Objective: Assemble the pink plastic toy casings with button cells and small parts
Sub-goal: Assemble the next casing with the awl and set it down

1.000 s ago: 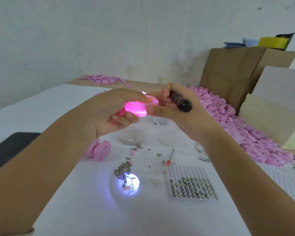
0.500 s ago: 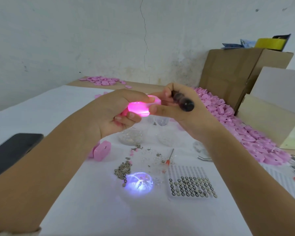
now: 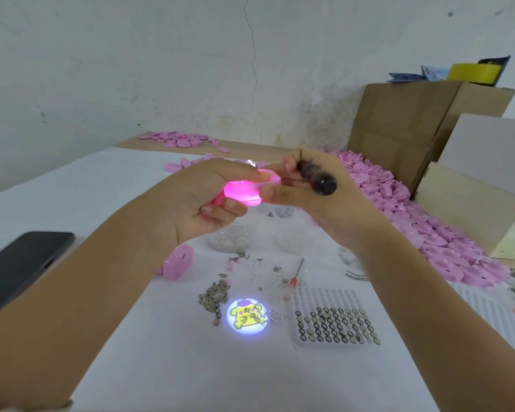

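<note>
white tabletop (image 3: 107, 185), cracked wall (image 3: 161, 69). left hand (image 3: 197, 200) grip clamps glowing pink plastic casing (image 3: 242, 194); right hand (image 3: 327, 215) grip clamps dark screwdriver handle (image 3: 321, 180).

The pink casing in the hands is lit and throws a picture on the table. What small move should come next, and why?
Probably lay the lit casing aside, by the pink casing on the table. The left hand grips it, it glows, and a clear cartoon picture shows on the table, so the light test seems passed. The right hand holds the dark tool handle.
</note>
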A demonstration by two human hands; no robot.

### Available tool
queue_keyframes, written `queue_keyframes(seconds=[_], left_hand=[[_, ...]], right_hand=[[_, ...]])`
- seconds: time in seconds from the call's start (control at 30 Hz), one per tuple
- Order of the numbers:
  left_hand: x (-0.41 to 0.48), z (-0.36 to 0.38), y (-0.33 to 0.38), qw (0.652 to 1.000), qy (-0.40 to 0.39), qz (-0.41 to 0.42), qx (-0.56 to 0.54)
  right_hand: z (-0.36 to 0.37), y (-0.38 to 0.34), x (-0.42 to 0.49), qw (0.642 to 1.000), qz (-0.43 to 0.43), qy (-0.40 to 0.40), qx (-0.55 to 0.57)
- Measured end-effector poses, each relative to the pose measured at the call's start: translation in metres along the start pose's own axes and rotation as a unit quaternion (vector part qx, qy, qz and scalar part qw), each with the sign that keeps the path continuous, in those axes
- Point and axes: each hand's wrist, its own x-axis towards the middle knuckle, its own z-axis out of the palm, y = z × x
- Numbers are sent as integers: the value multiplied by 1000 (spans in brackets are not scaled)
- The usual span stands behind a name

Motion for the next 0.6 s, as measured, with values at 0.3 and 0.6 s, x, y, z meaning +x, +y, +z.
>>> queue_keyframes(seconds=[0.3,0.6], left_hand=[[-9,17,0,998,16,27,-57],[-8,18,1,998,19,21,-54]], right_hand=[[1,0,-1,1000,-8,-18,23],[-2,3,0,999,-22,-38,21]])
